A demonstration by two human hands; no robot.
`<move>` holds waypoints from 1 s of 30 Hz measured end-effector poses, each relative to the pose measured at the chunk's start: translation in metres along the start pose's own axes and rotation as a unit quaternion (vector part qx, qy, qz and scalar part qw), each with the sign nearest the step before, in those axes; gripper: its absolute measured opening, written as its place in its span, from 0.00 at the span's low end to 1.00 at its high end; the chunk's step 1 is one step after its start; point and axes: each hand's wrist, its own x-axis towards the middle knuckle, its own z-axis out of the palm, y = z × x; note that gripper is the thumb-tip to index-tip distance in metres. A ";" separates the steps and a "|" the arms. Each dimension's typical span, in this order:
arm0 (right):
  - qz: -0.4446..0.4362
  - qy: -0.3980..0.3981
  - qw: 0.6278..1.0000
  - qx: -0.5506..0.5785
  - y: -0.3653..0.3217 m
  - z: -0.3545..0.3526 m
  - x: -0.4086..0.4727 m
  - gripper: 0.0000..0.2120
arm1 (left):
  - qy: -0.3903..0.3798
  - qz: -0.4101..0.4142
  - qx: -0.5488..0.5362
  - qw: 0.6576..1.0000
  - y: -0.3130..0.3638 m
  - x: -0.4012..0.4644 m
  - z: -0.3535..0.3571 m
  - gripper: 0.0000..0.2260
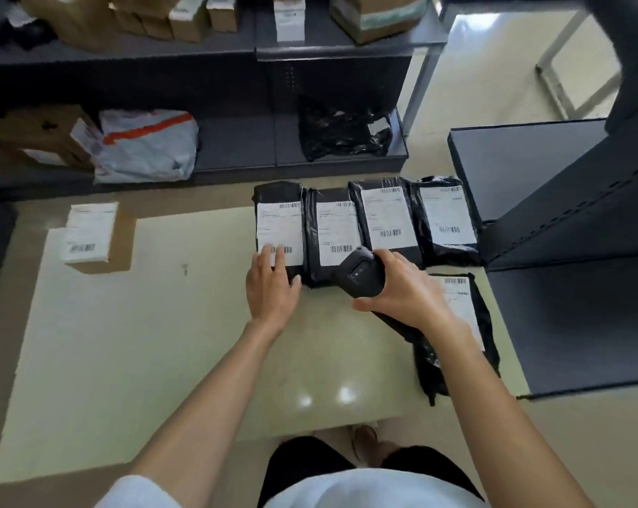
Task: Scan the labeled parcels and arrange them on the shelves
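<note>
The person's right hand [401, 287] is wrapped round a black scanner [363, 275], its head aimed toward 11 o'clock at the barcode on the second parcel [332, 232] in the row. The left hand [271, 284] lies flat with straight fingers on the lower edge of the first parcel [279, 221], covering part of that label's bottom barcode.

Under the right forearm, at about 4 o'clock from the scanner, a fifth parcel [467, 313] in black plastic lies on the pale floor [163, 342], white label up.

The row holds four black parcels side by side, touching, each with a white label bearing a barcode at the top right and another near the bottom; the print is too small and blurred to read. The third parcel [387, 218] and fourth parcel [445, 218] sit at 1 o'clock from the hands.

Well off at 9 o'clock a brown box [116, 240] carries a white label with one barcode.

Farther, at 12 o'clock, a dark shelf [236, 148] holds a grey bag [145, 144] with an orange stripe and a crumpled black bag [343, 130]. Higher up stand cardboard boxes [185, 16], labels unreadable.
</note>
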 end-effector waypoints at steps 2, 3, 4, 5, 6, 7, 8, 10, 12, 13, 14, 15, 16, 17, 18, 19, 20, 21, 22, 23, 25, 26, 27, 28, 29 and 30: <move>0.022 0.003 1.000 0.012 -0.009 0.005 0.010 0.44 | -0.021 0.001 -0.004 1.000 -0.001 0.021 0.006 0.29; 0.031 0.007 0.999 0.019 -0.013 0.007 0.015 0.44 | -0.028 -0.002 -0.010 1.000 0.000 0.029 0.009 0.29; 0.042 0.009 0.999 0.026 -0.016 0.010 0.019 0.43 | -0.037 -0.007 -0.019 0.999 0.002 0.036 0.012 0.30; 0.055 0.010 0.998 0.031 -0.020 0.012 0.022 0.43 | -0.048 -0.016 -0.033 0.998 0.002 0.040 0.015 0.32; 0.066 0.011 0.997 0.037 -0.022 0.016 0.024 0.43 | -0.057 -0.026 -0.046 0.997 0.002 0.042 0.019 0.34; 0.074 0.011 0.996 0.043 -0.025 0.021 0.026 0.43 | -0.059 -0.033 -0.056 0.996 0.001 0.043 0.023 0.36; 0.081 0.010 0.995 0.048 -0.027 0.025 0.026 0.42 | -0.058 -0.039 -0.063 0.996 0.000 0.044 0.027 0.38; 0.093 0.010 0.994 0.059 -0.031 0.033 0.025 0.42 | -0.064 -0.048 -0.074 0.994 -0.004 0.045 0.029 0.41; 0.102 0.008 0.993 0.063 -0.035 0.039 0.023 0.40 | -0.078 -0.052 -0.078 0.993 -0.010 0.049 0.027 0.43; 0.105 0.006 0.992 0.064 -0.037 0.042 0.022 0.39 | -0.087 -0.051 -0.079 0.992 -0.015 0.050 0.025 0.44; 0.108 0.003 0.992 0.067 -0.039 0.046 0.021 0.38 | -0.094 -0.048 -0.082 0.991 -0.020 0.051 0.023 0.45; 0.111 0.001 0.991 0.074 -0.041 0.048 0.020 0.38 | -0.099 -0.045 -0.087 0.990 -0.027 0.051 0.021 0.45; 0.112 0.000 0.990 0.081 -0.042 0.050 0.018 0.38 | -0.104 -0.044 -0.097 0.989 -0.033 0.050 0.020 0.45; 0.112 -0.001 0.990 0.085 -0.044 0.052 0.017 0.38 | -0.111 -0.045 -0.110 0.987 -0.039 0.048 0.019 0.45; 0.112 -0.002 0.990 0.087 -0.046 0.053 0.016 0.39 | -0.119 -0.050 -0.121 0.984 -0.046 0.047 0.018 0.45; 0.111 -0.001 0.990 0.088 -0.047 0.054 0.015 0.39 | -0.128 -0.054 -0.128 0.982 -0.052 0.046 0.017 0.44; 0.112 0.001 0.990 0.087 -0.047 0.055 0.014 0.40 | -0.136 -0.055 -0.131 0.980 -0.059 0.046 0.015 0.44; 0.112 0.003 0.990 0.085 -0.048 0.055 0.013 0.40 | -0.145 -0.055 -0.131 0.979 -0.065 0.047 0.012 0.44; 0.111 0.005 0.990 0.084 -0.049 0.055 0.011 0.40 | -0.154 -0.053 -0.127 0.978 -0.073 0.047 0.008 0.44; 0.110 0.007 0.990 0.084 -0.050 0.056 0.011 0.40 | -0.165 -0.051 -0.121 0.977 -0.080 0.049 0.005 0.44; 0.104 0.011 0.990 0.093 -0.053 0.057 0.009 0.41 | -0.191 -0.047 -0.100 0.975 -0.097 0.049 -0.006 0.43; 0.100 0.013 0.990 0.096 -0.055 0.058 0.008 0.40 | -0.203 -0.046 -0.085 0.974 -0.105 0.048 -0.012 0.43; 0.097 0.014 0.990 0.097 -0.057 0.058 0.007 0.40 | -0.213 -0.045 -0.069 0.974 -0.112 0.047 -0.018 0.43; 0.093 0.015 0.991 0.097 -0.060 0.059 0.006 0.39 | -0.220 -0.046 -0.055 0.973 -0.119 0.046 -0.024 0.43; 0.088 0.015 0.991 0.096 -0.062 0.059 0.005 0.39 | -0.224 -0.049 -0.048 0.972 -0.124 0.044 -0.028 0.42; 0.084 0.015 0.992 0.096 -0.064 0.059 0.003 0.39 | -0.225 -0.055 -0.051 0.971 -0.127 0.042 -0.029 0.42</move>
